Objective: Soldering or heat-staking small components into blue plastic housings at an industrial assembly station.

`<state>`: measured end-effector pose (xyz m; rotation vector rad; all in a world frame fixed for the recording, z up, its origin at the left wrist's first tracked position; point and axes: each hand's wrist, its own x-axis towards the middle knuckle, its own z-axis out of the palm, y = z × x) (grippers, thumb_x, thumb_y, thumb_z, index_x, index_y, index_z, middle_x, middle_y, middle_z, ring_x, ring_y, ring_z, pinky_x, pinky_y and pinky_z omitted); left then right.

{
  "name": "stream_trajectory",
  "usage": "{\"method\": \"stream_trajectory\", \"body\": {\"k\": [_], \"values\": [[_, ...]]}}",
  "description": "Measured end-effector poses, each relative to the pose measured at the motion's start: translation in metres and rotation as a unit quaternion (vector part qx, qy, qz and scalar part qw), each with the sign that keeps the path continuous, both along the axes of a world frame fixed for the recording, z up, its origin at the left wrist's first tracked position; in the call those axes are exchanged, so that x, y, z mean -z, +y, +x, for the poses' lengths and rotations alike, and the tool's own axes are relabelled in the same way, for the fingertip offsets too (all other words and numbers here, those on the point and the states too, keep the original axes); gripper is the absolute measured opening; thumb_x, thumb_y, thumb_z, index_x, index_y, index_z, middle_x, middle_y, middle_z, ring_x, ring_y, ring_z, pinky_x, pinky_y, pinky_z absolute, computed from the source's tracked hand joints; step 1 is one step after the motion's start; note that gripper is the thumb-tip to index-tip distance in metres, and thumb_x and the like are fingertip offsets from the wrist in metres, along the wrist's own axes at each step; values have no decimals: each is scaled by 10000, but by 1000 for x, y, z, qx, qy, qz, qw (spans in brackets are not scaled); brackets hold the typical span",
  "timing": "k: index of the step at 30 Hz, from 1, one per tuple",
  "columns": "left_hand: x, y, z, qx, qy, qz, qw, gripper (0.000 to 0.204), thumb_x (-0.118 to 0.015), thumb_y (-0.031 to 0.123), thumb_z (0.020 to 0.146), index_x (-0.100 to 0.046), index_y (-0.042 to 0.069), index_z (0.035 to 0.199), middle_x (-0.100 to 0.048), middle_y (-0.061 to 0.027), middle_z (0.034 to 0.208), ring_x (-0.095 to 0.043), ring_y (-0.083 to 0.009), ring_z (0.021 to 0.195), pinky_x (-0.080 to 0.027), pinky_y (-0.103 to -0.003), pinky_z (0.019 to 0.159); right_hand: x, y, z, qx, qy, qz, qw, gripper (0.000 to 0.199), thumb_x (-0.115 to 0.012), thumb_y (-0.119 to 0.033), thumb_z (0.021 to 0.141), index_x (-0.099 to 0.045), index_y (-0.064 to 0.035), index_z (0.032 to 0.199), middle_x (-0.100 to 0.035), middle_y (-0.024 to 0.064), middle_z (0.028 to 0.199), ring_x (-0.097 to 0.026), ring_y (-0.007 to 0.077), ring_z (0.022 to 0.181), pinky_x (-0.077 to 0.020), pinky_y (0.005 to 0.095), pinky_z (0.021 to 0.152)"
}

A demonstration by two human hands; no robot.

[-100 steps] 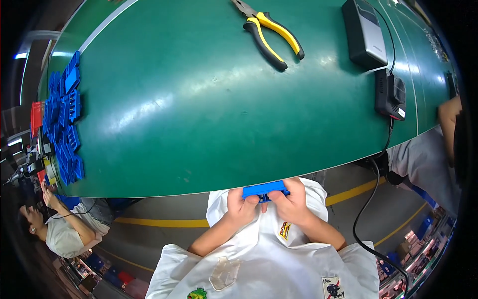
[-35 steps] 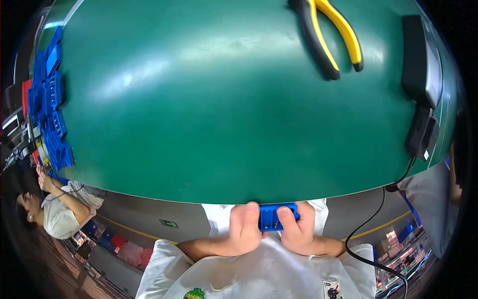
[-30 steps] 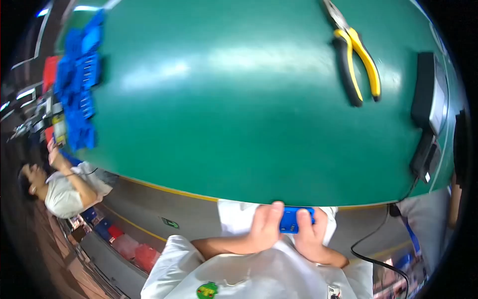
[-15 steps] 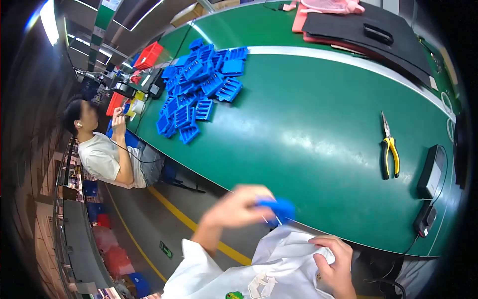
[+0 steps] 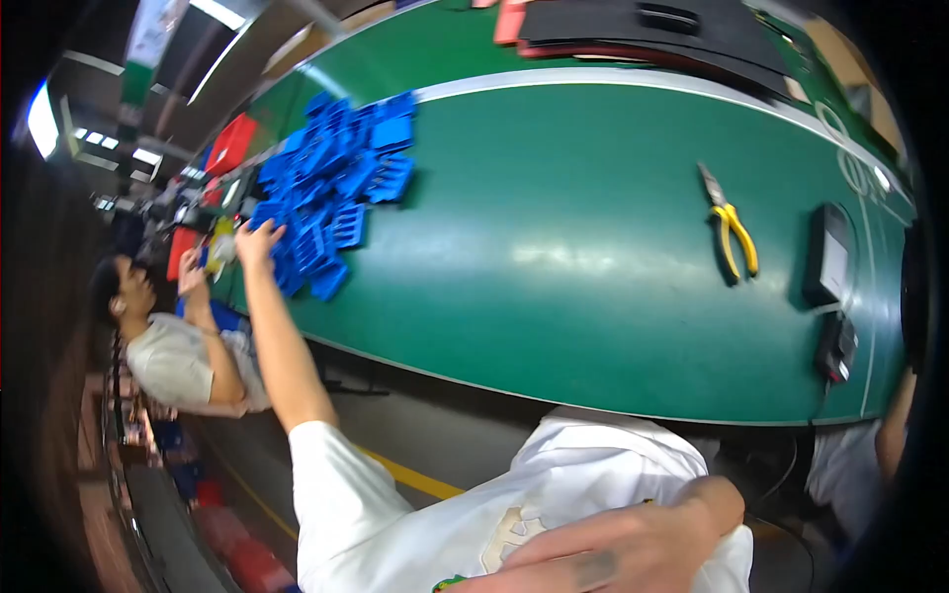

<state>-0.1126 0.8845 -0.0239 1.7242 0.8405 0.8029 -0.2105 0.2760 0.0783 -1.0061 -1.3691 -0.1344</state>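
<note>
My left arm stretches out to the far left, and my left hand is at the near left edge of a heap of blue plastic slotted trays. Its fingers look spread at the heap; I make out no tray held in them. Low in the view, my right hand lies across the front of my white shirt, fingers stretched out, holding nothing visible. Needle-nose pliers with yellow and black handles lie on the right part of the green table.
A co-worker sits at the left beside a red bin. Black sheets are stacked at the back. A dark boxy device and a corded adapter sit at the right. Another person's arm shows at the right edge.
My left hand has gone from the table's front edge, where it held a blue piece, out to the heap. My right hand has moved down across my shirt. The view has shifted.
</note>
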Motion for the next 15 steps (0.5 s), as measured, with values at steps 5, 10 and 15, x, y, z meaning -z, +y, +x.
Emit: {"method": "stream_trajectory", "body": {"k": [5,10,15], "values": [[13,-3,42,48,162,96,981,459,-768,182,763,-610,-109,1081,-649,-125,867,-637,-182,694,-550,-280,554,-2,-39,-4,45,-18,-61,997,362,-535,-156,842,-660,-113,1179,-695,80,1049,-652,221,917,-518,327,701],[-8,33,31,-52,177,564,805,460,-672,438,793,-709,-9,896,-649,-249,919,-609,-406,917,-466,-462,841,44,-69,7,349,141,-243,894,239,-570,73,599,-666,-35,789,-680,94,837,-658,294,788,-514,355,653],[-28,-137,51,89,-40,472,876,235,-600,118,906,-625,26,1121,-485,-129,1332,-561,-213,1069,-499,-241,725,108,-88,102,668,-9,-370,645,324,-716,-112,728,-577,-12,1003,-565,161,1165,-534,312,1116,-465,425,867]]}}
